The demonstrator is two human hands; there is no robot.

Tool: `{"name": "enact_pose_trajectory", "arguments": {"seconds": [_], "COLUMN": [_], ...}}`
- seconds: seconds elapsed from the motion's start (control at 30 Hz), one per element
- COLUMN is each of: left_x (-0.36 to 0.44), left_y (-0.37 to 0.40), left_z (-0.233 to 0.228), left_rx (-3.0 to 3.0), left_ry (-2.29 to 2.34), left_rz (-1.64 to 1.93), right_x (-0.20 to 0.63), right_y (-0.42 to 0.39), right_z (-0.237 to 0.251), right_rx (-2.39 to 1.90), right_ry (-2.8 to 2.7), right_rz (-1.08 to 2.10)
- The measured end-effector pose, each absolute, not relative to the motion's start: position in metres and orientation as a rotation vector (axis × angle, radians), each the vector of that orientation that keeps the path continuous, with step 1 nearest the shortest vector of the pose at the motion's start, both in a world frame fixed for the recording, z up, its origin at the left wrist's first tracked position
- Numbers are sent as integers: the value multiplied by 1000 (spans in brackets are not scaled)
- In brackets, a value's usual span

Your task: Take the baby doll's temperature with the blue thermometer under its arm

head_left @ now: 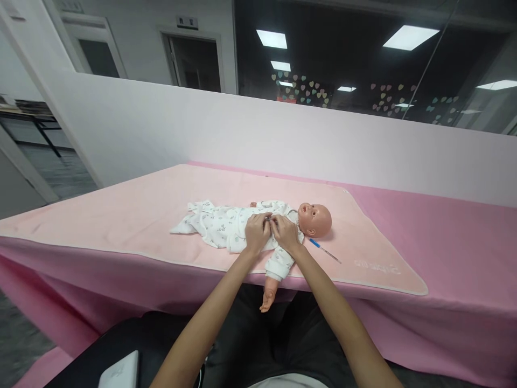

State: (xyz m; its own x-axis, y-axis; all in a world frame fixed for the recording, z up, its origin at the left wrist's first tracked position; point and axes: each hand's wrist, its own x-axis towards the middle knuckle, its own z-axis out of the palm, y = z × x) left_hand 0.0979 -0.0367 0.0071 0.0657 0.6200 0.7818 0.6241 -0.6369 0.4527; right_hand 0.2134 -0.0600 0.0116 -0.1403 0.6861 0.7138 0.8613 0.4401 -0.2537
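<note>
A baby doll (319,218) lies on its back on a light pink blanket (121,215), head to the right, dressed in a white printed romper (218,223). Both my hands rest on the doll's chest, fingertips meeting. My left hand (257,231) and my right hand (285,233) each pinch the romper's front near the collar. One doll arm (272,280) in a white sleeve hangs over the table's front edge. A thin thermometer with a blue end (325,250) lies on the blanket just right of my right hand, below the doll's head.
The blanket covers a long table under a darker pink cloth (464,258). A pale partition wall (283,140) runs behind it. A white device (121,372) sits on my lap at the lower left.
</note>
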Motion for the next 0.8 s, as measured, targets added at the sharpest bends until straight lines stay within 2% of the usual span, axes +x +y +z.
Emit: {"name": "enact_pose_trajectory", "arguments": {"seconds": [0.3, 0.53, 0.8], "left_x": [98, 96, 96], "left_y": [-38, -41, -46], "left_z": [8, 10, 12], "left_rx": [-2316, -2182, -2307], "left_ry": [-1353, -1408, -1323], "left_rz": [-1685, -1750, -1663], "right_x": [214, 211, 210], "right_y": [-62, -62, -58], "right_z": [11, 11, 10], "right_rx": [-1220, -1071, -1023], "right_ry": [-1894, -1839, -1729], "right_rz": [-249, -343, -337]}}
